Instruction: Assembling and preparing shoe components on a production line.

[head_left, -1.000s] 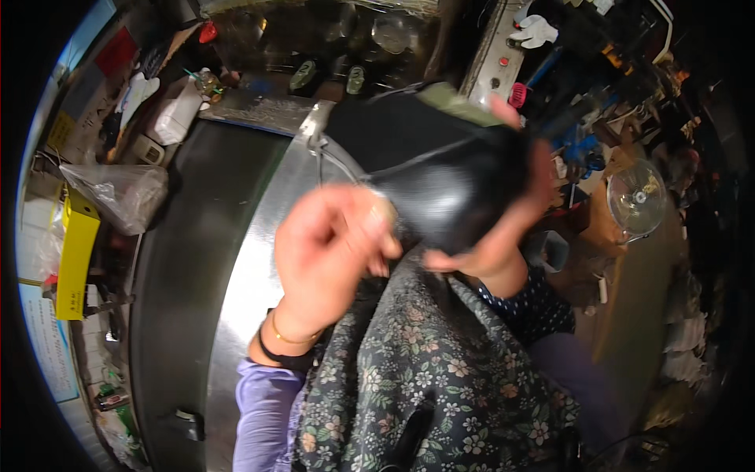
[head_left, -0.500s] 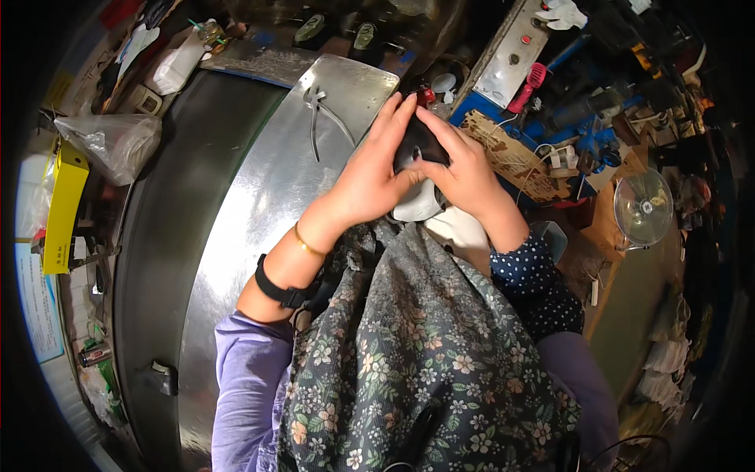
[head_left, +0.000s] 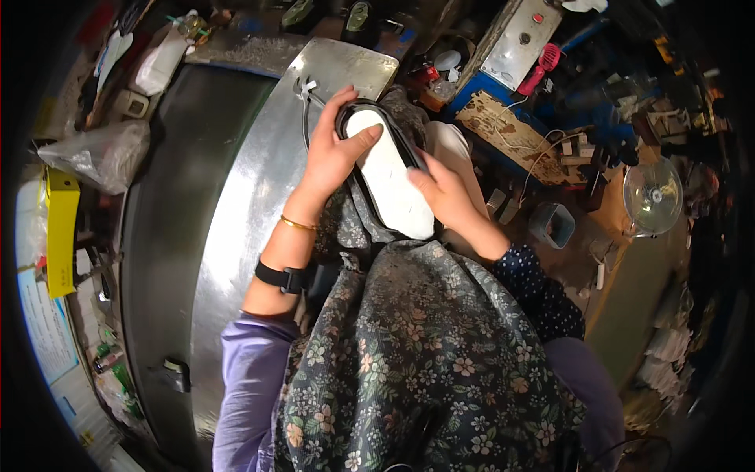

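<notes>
A black shoe lies bottom up over my lap, its long pale white underside facing me and its dark edge wrapped round it. My left hand grips its far left side, the thumb pressed across the white underside. On the right edge, my right hand is closed on the shoe, with the thumb over the white face and the other fingers partly hidden beneath. Just left of my left hand, a pair of pincers rests on the shiny metal plate. A floral apron covers my lap.
A dark belt runs along the left, beyond the metal plate. Green-and-black shoes stand at the back. To the right are a control box, a pink handheld fan, a grey bin and a round clear fan.
The shoe, mostly hidden under both hands before, now shows its white underside. My hands have moved apart to its two sides, and the left hand has shifted left, nearer the pincers.
</notes>
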Demonstrator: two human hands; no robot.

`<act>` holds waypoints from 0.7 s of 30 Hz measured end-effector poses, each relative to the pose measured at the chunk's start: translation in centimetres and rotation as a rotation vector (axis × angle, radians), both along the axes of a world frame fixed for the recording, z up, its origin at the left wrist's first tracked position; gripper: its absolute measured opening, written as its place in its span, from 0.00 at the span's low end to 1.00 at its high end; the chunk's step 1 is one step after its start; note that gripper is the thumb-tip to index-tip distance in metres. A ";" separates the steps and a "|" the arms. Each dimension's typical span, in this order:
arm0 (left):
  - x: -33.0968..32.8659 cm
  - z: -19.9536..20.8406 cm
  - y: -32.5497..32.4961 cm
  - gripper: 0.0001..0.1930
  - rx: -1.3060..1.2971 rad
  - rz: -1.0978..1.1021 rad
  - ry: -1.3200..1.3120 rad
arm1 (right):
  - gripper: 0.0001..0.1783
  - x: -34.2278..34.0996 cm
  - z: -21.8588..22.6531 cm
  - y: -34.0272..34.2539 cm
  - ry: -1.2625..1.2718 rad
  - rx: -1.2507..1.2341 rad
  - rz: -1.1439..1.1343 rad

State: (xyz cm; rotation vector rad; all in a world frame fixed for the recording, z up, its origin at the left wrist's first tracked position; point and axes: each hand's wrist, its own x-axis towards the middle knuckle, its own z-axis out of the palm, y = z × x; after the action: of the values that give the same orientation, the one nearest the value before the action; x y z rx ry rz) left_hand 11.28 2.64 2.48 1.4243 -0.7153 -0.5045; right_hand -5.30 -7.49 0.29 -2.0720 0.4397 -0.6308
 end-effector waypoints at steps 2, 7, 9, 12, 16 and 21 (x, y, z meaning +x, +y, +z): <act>0.8 -0.7 0.0 0.30 0.000 -0.037 -0.100 | 0.13 -1.0 -1.0 -0.9 0.088 0.433 -0.067; 0.0 -0.5 0.9 0.28 0.037 -0.143 0.446 | 0.13 -1.2 -0.4 -3.3 0.232 0.653 0.146; -0.5 -0.7 1.0 0.28 0.030 -0.138 0.446 | 0.20 -0.1 -1.0 -2.5 0.140 1.234 -0.359; -0.4 -1.1 0.5 0.28 -0.005 -0.191 0.435 | 0.28 1.3 -2.3 -0.2 0.241 0.403 -0.095; 0.4 -0.9 -0.7 0.28 0.083 -0.200 0.400 | 0.23 2.1 -1.9 0.5 0.347 -0.196 -0.088; 0.3 -0.8 -1.5 0.29 0.177 -0.169 0.428 | 0.24 2.6 1.1 -1.0 0.587 -0.375 -0.087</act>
State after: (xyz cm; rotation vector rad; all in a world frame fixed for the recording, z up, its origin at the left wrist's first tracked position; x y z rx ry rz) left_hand 11.58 1.13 1.69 1.3616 -0.4533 -0.9901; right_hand -2.71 -8.45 1.38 -2.6050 0.7940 -0.1407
